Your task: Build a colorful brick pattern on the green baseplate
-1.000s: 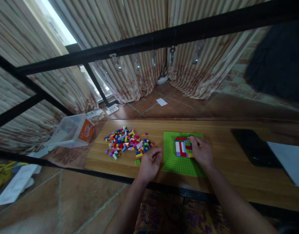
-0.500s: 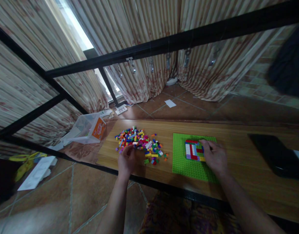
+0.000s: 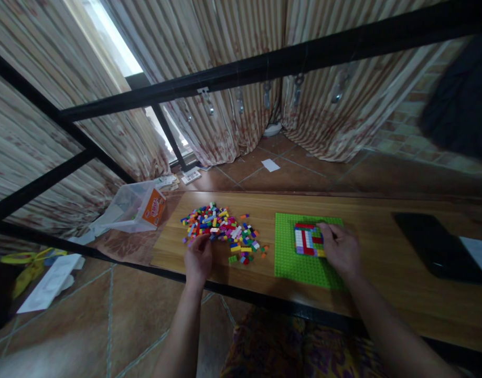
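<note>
A loose pile of small toy building bricks [image 3: 225, 223] in many colours lies on the left part of the wooden table. At its near edge is my left hand [image 3: 199, 257], fingers curled together in a pinch; whatever is between them is too small to make out. To the right lies a green studded baseplate [image 3: 285, 262]. It bears a flat block of joined bricks [image 3: 304, 242] in red, white, blue, purple and yellow. My right hand [image 3: 341, 249] rests over the right side of that block with its fingers closed, hiding the bricks beneath them.
A clear plastic box [image 3: 134, 205] with an orange label stands left of the wooden table [image 3: 241, 200]. On the table's right side lie a dark flat object [image 3: 433, 244] and a white paper [image 3: 477, 254]. A black metal bar [image 3: 233, 79] with hanging clips crosses beyond the table.
The whole view has shifted slightly, so things sit a little further left. Both hands keep nearly the same places at the pile and the brick block.
</note>
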Demonstrator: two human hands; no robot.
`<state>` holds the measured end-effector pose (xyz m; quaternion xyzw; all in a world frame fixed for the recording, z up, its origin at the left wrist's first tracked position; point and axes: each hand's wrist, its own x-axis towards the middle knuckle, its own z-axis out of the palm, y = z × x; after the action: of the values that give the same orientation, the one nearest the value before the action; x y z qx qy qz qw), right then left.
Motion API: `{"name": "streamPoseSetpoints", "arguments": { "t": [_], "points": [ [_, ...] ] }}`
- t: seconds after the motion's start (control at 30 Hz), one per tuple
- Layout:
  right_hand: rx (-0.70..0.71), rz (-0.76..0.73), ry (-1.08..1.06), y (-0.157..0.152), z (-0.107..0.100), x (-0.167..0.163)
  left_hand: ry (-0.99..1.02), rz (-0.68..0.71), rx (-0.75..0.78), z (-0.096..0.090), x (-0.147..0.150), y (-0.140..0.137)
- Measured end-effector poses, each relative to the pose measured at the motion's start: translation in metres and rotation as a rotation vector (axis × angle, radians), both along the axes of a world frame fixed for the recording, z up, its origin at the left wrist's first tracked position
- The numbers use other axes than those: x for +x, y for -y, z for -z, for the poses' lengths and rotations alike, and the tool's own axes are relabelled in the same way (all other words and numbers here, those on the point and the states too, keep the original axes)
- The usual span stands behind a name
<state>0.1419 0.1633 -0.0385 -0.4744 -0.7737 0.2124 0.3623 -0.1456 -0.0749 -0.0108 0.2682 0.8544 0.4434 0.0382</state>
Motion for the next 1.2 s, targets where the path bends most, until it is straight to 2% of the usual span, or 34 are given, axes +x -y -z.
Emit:
{"name": "streamPoseSetpoints", "arguments": {
  "t": [0.13, 0.23, 0.43, 0.67, 0.9, 1.07, 1.13, 1.2],
  "points": [
    [-0.001, -0.003, 0.004, 0.000, 0.001, 0.000, -0.029, 0.010, -0.008, -0.001, -0.001, -0.002],
    [0.007, 0.003, 0.010, 0.000, 0.001, 0.000, -0.143, 0.047, -0.053, -0.006, -0.004, -0.009],
    [0.016, 0.009, 0.014, -0.001, 0.002, 0.000, -0.380, 0.176, -0.285, -0.018, -0.008, -0.031],
    [0.027, 0.006, -0.010, 0.000, 0.001, -0.001, -0.443, 0.188, -0.376, -0.018, -0.013, -0.036],
    [0.027, 0.003, -0.025, 0.001, 0.001, -0.002, -0.414, 0.229, -0.413, -0.021, -0.016, -0.033],
    [0.026, 0.022, -0.024, 0.000, 0.002, -0.002, -0.405, 0.235, -0.372, -0.020, -0.017, -0.035],
    [0.026, 0.016, -0.023, 0.000, 0.002, -0.002, -0.366, 0.239, -0.293, -0.023, -0.016, -0.035],
    [0.030, 0.006, -0.024, 0.000, 0.002, -0.002, -0.243, 0.237, -0.162, -0.026, -0.012, -0.034]
  ]
}}
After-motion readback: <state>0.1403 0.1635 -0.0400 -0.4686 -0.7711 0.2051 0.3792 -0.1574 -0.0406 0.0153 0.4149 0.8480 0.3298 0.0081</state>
